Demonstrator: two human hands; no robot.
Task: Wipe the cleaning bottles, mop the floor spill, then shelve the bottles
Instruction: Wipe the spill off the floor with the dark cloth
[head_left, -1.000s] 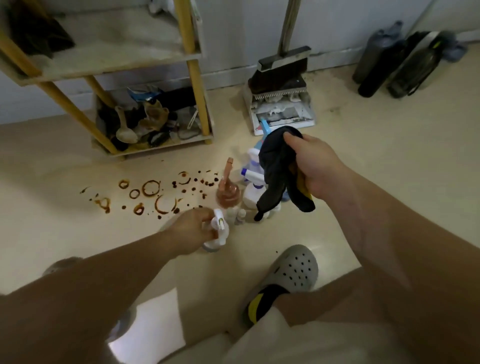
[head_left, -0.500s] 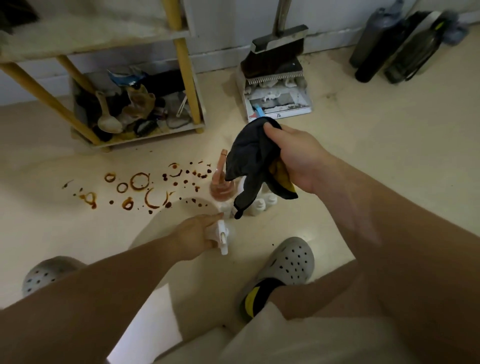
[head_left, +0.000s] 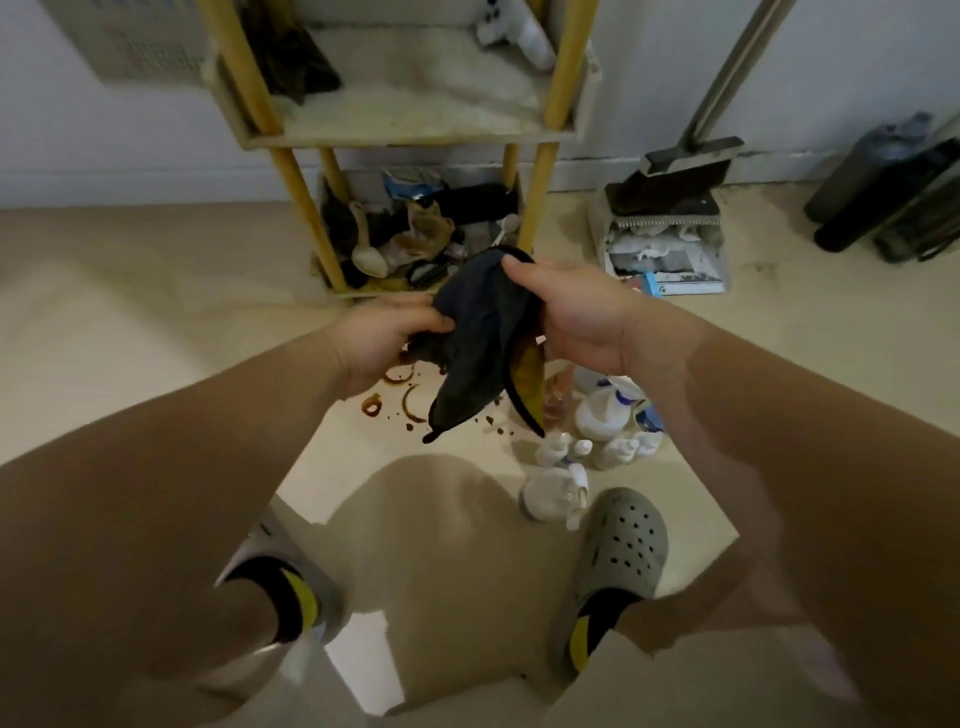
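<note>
Head view | left hand (head_left: 384, 338) and right hand (head_left: 582, 317) grip dark cloth (head_left: 483, 332) at frame centre | cleaning bottles (head_left: 597, 415) cluster on floor (head_left: 156, 291), right of centre | brown spill (head_left: 402, 402) unmopped beneath cloth | shelving not yet done; wiping likely unfinished

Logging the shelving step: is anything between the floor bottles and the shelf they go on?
Nothing solid: only the brown spill lies on the floor between the bottles and the shelf unit, whose front is open. The dark cloth is held above it.
</note>
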